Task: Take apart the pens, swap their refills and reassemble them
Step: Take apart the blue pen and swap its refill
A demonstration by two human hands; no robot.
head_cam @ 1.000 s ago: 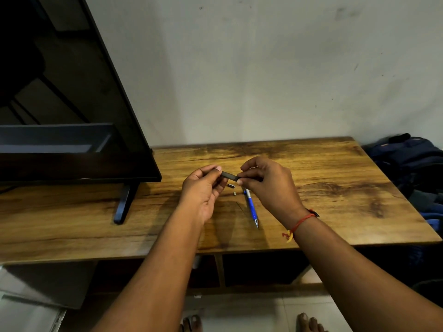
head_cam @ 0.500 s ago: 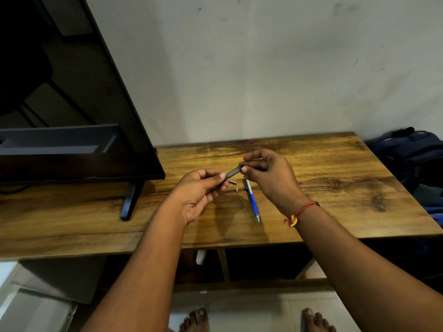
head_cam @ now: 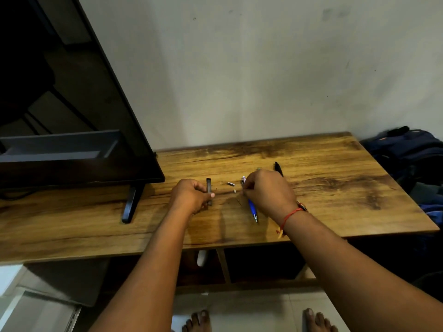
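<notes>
head view. left hand (head_cam: 191, 196) is clenched round a dark barrel piece (head_cam: 208, 186), thumb tip pressed on its lower part. the piece stands close to upright in the picture, its long axis running away from the viewer and its upper end free above the fingers. cannot tell whether its lower end touches the desk (head_cam: 335, 188). right hand (head_cam: 269, 192) sits knuckles-up over the far half of the blue pen (head_cam: 252, 208), fingers curled down at the barrel. cannot tell whether they pinch it or only touch it. the blue pen lies flat on the desk, long axis nearly front-to-back, metal tip toward the near edge and a little right, pale far end showing just past the fingertips. between the two hands, apart from both, lie a small metal piece (head_cam: 230, 183) and nearer, a small white piece (head_cam: 234, 191). behind the right hand a black pen part (head_cam: 278, 168) lies on the desk, mostly hidden, its visible end pointing toward the wall (head_cam: 263, 80). red thread (head_cam: 288, 216) on the right wrist. television (head_cam: 72, 140) at the left of the desk, its stand foot (head_cam: 129, 204) well left of the left hand. dark bag (head_cam: 407, 152) off the desk's right end.
</notes>
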